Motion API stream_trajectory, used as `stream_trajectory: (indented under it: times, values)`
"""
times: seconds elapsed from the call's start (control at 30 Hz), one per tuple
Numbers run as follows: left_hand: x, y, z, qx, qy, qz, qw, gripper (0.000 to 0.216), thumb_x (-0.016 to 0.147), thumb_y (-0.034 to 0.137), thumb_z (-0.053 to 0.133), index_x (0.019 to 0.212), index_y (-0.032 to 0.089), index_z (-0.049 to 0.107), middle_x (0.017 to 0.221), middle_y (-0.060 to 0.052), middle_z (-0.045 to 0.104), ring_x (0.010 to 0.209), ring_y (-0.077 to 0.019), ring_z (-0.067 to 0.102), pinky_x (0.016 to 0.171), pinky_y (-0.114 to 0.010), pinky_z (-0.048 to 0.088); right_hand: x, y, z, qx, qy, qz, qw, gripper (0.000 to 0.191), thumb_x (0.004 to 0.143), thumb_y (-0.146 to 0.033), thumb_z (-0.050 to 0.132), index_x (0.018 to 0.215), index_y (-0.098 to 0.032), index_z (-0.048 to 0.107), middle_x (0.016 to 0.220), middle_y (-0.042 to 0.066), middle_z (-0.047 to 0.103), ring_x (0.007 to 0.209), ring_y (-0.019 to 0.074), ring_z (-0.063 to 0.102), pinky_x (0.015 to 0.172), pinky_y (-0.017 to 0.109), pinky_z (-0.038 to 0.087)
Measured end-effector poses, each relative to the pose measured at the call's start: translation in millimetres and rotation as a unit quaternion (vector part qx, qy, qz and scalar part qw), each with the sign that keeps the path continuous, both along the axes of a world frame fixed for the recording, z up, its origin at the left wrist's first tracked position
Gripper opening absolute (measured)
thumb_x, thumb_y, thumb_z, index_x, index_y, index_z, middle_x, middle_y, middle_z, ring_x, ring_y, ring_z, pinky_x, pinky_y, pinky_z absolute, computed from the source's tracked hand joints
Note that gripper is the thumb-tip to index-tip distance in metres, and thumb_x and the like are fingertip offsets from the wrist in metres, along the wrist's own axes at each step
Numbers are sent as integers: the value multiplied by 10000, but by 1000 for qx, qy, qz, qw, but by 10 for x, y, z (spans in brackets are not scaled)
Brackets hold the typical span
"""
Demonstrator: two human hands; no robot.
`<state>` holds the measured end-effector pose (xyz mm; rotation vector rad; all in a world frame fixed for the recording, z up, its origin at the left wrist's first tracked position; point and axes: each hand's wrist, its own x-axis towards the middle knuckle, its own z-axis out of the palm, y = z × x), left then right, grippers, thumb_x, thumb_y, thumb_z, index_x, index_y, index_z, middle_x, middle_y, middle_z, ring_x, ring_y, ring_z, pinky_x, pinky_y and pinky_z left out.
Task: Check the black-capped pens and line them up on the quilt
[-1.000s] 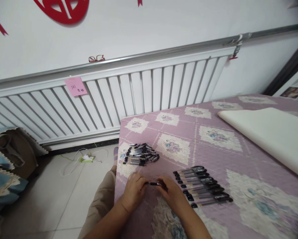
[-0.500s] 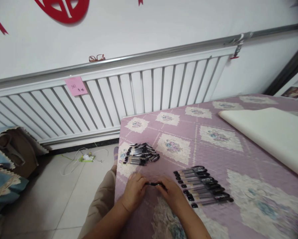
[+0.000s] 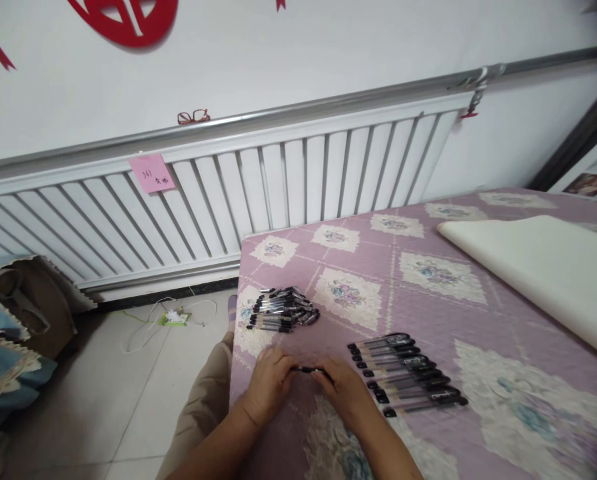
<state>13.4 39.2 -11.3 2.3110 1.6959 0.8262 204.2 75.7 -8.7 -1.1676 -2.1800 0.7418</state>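
Observation:
Between my two hands a black pen (image 3: 307, 369) lies level, just above the floral cloth. My left hand (image 3: 272, 375) is closed around one end of it, and my right hand (image 3: 339, 381) pinches the other; both ends are hidden by fingers. Beyond my left hand lies a loose pile of pens (image 3: 283, 309), clear-barrelled with black parts, pointing mixed ways. To the right of my right hand, several capped pens (image 3: 408, 375) lie side by side in a slanting row with their black ends toward me and away.
The purple floral cloth (image 3: 298, 267) covers the bed-like surface, which ends at the left above a tiled floor. A folded cream sheet (image 3: 533, 260) lies at the right. Behind stands a white radiator (image 3: 318, 173) with a pink note (image 3: 151, 173). A power strip (image 3: 174, 318) rests on the floor.
Almost nothing differs. Both hands stay in place on the pen, with only a very slight shift of the fingers; the pile and the row are unchanged.

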Motion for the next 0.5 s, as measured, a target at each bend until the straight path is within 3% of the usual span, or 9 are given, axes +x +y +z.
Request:
stream_trajectory:
  times: [0.1, 0.27, 0.5]
  values:
    - [-1, 0, -8, 2, 3, 3, 1000, 150, 813, 131, 552, 909, 215, 631, 892, -36, 607, 875, -205, 529, 794, -354, 406, 3, 2, -25, -3, 16, -21, 1000, 217, 794, -231, 544, 994, -208, 623, 952, 64, 663, 886, 222, 591, 793, 338, 446]
    - [0, 1, -2, 7, 2, -2, 1000, 144, 814, 126, 556, 901, 215, 631, 884, -33, 607, 861, -201, 532, 779, -347, 407, 3, 9, -44, -6, -3, -19, 1000, 118, 819, -254, 519, 816, -207, 628, 814, 43, 655, 796, 216, 591, 724, 327, 445]
    - [6, -1, 8, 24, 3, -3, 1000, 133, 818, 133, 554, 898, 206, 632, 870, -36, 608, 854, -204, 531, 774, -351, 414, -2, -1, -21, 4, -9, -12, 1000, 113, 826, -230, 513, 842, -206, 622, 837, 44, 657, 812, 213, 593, 734, 329, 449]
